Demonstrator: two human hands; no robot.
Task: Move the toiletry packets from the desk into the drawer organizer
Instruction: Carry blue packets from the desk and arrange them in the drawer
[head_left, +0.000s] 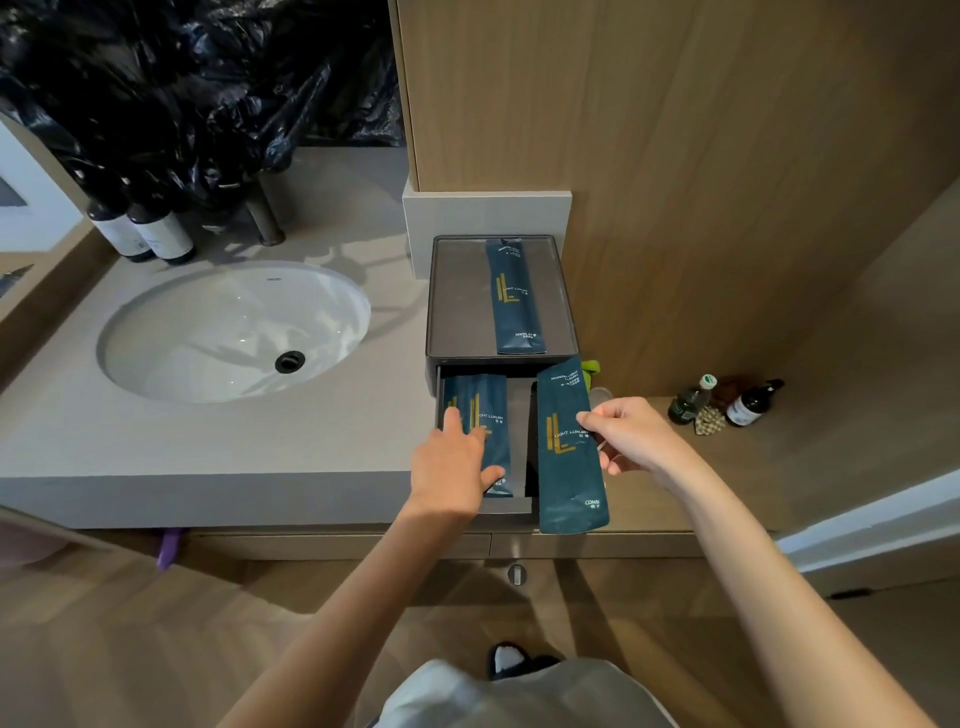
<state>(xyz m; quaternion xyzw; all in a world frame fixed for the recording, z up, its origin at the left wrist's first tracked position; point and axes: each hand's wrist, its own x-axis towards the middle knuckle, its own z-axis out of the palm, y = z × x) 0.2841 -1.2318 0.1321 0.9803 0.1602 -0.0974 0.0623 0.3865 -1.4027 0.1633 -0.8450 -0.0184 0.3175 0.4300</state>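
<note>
A dark grey drawer organizer (447, 291) stands on the counter with its drawer (519, 410) pulled out toward me. One dark teal dental-kit packet (514, 296) lies on the organizer's top tray. More teal packets (480, 410) lie in the left side of the drawer, and my left hand (452, 467) rests flat on them, fingers spread. My right hand (631, 436) pinches the right edge of a teal comb packet (566, 452), held just above the drawer's right side and front edge.
A white oval sink (234, 332) sits in the grey counter (208, 441) to the left, with two dark bottles (145, 234) and a faucet (265, 213) behind it. Small bottles (727, 400) stand on the wooden ledge at right. A wood wall panel (675, 156) rises behind the organizer.
</note>
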